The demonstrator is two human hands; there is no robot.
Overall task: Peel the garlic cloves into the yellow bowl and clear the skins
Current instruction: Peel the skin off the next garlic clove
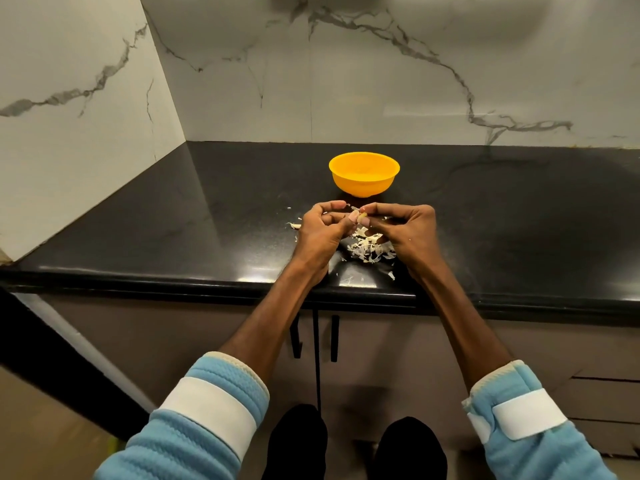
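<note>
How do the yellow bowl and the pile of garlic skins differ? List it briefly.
The yellow bowl is one smooth, bright, upright piece; the pile of garlic skins is many thin, pale, ragged scraps.
The bowl stands in the open beyond the hands; the skins lie scattered beneath and between them, nearer the counter's edge.
Both rest on the black counter.

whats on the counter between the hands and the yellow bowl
In the head view, nothing: the black countertop between the yellow bowl and the left hand and right hand is bare. The garlic skins lie under and nearer than the hands.

Black countertop (173, 216) meets marble-veined walls (381, 81) above 2 cabinet handles (334, 337).
</note>
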